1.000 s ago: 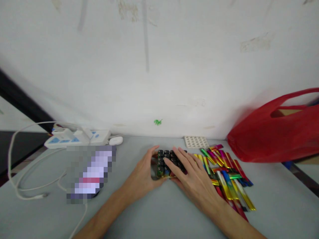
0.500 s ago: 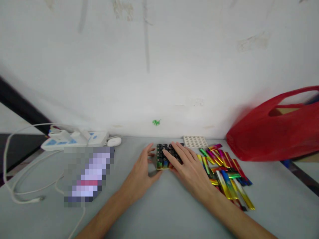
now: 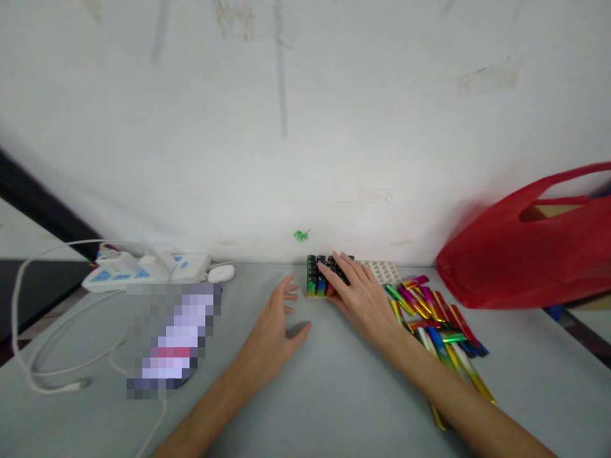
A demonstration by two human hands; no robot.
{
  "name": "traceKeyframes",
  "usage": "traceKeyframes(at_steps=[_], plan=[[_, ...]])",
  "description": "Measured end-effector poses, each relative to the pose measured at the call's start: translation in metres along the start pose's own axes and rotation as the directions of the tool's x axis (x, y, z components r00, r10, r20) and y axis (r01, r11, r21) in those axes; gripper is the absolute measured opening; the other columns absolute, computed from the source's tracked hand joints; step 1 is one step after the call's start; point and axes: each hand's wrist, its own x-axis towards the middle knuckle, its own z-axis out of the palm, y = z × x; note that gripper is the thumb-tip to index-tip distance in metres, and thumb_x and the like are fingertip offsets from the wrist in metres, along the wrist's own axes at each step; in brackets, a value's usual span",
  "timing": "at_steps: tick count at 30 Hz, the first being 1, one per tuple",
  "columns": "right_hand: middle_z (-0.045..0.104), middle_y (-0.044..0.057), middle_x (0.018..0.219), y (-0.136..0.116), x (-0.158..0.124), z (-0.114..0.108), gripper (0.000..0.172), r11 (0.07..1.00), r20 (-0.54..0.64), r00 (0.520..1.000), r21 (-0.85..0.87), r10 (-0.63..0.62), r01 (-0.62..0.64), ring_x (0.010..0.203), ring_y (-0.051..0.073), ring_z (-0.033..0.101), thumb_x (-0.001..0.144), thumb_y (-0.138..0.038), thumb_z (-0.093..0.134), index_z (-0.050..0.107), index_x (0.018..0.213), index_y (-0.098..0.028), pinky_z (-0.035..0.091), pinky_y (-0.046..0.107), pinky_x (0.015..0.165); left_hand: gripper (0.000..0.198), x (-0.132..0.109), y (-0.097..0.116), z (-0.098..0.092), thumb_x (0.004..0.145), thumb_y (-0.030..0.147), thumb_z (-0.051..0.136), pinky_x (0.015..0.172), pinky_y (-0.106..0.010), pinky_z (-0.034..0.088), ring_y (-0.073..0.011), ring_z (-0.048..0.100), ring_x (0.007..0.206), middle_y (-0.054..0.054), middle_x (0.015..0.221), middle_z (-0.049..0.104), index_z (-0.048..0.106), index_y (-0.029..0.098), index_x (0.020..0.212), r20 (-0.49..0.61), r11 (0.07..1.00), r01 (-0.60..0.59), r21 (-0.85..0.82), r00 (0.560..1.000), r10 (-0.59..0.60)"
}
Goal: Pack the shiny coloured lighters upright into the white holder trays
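Near the wall stands a block of upright black-topped cylinders with shiny green, blue and red sides, set close together in rows. My right hand lies over its right part, fingers across the tops and thumb low at the near side, hiding much of it. To the left of the block and apart from it, my left hand is open and holds nothing, thumb and fingers spread. A white tray with rows of holes lies just behind my right hand. Shiny coloured flat sleeves lie in a loose pile beside my right forearm.
A red bag leans at the right by the wall. At the left are a white power strip with plugs, a small white case, a blurred-out phone-like object and loose white cables. The grey table meets the wall.
The block has slid away toward the wall and slightly right, with my right hand on it. My left hand, close beside the block before, is now clear of it and stays about where it was.
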Motion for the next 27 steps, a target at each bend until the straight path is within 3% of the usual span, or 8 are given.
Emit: traceKeyframes(at_steps=[11, 18, 22, 25, 27], plan=[[0.048, 0.023, 0.172, 0.016, 0.022, 0.015, 0.07, 1.0, -0.022, 1.0, -0.009, 0.008, -0.009, 0.158, 0.04, 0.047, 0.102, -0.017, 0.075, 0.05, 0.167, -0.018, 0.041, 0.057, 0.129, 0.089, -0.001, -0.004, 0.001, 0.092, 0.019, 0.076, 0.109, -0.051, 0.06, -0.0273, 0.068, 0.123, -0.011, 0.141, 0.064, 0.026, 0.029, 0.165, -0.001, 1.0, 0.025, -0.001, 1.0, -0.025], [0.058, 0.022, 0.152, 0.02, 0.025, 0.02, 0.074, 0.997, -0.068, 0.996, 0.041, 0.061, -0.058, 0.137, 0.039, 0.059, 0.095, -0.012, 0.079, 0.054, 0.163, -0.024, 0.053, 0.057, 0.117, 0.087, -0.002, -0.001, 0.0, 0.093, 0.019, 0.075, 0.107, -0.051, 0.061, -0.0252, 0.071, 0.111, -0.01, 0.14, 0.065, 0.028, 0.03, 0.165, 0.016, 0.999, 0.052, 0.006, 0.998, -0.052], [0.056, 0.024, 0.153, 0.02, 0.024, 0.012, 0.074, 0.999, -0.076, 0.997, 0.016, 0.031, -0.03, 0.139, 0.039, 0.057, 0.096, -0.014, 0.08, 0.051, 0.164, -0.018, 0.051, 0.054, 0.118, 0.086, -0.002, -0.001, -0.002, 0.093, 0.02, 0.075, 0.107, -0.051, 0.06, -0.0252, 0.071, 0.11, -0.01, 0.14, 0.065, 0.028, 0.03, 0.165, 0.024, 0.999, 0.052, 0.008, 0.998, -0.052], [0.057, 0.024, 0.154, 0.027, 0.017, -0.005, 0.063, 0.999, -0.124, 0.991, -0.016, 0.042, -0.045, 0.138, 0.039, 0.056, 0.102, -0.026, 0.077, 0.055, 0.159, -0.016, 0.049, 0.052, 0.114, 0.085, -0.003, 0.0, -0.003, 0.094, 0.021, 0.074, 0.107, -0.051, 0.061, -0.0258, 0.072, 0.111, -0.01, 0.141, 0.065, 0.028, 0.03, 0.165, 0.029, 0.999, 0.048, 0.009, 0.998, -0.048], [0.067, 0.023, 0.137, 0.037, 0.008, -0.019, 0.038, 0.986, -0.171, 0.975, -0.057, 0.142, -0.154, 0.125, 0.038, 0.063, 0.106, -0.033, 0.07, 0.069, 0.139, -0.014, 0.05, 0.051, 0.104, 0.085, -0.003, 0.0, -0.003, 0.094, 0.021, 0.073, 0.108, -0.051, 0.06, -0.0262, 0.071, 0.113, -0.011, 0.141, 0.065, 0.027, 0.03, 0.165, 0.033, 0.999, 0.046, 0.006, 0.998, -0.046]])
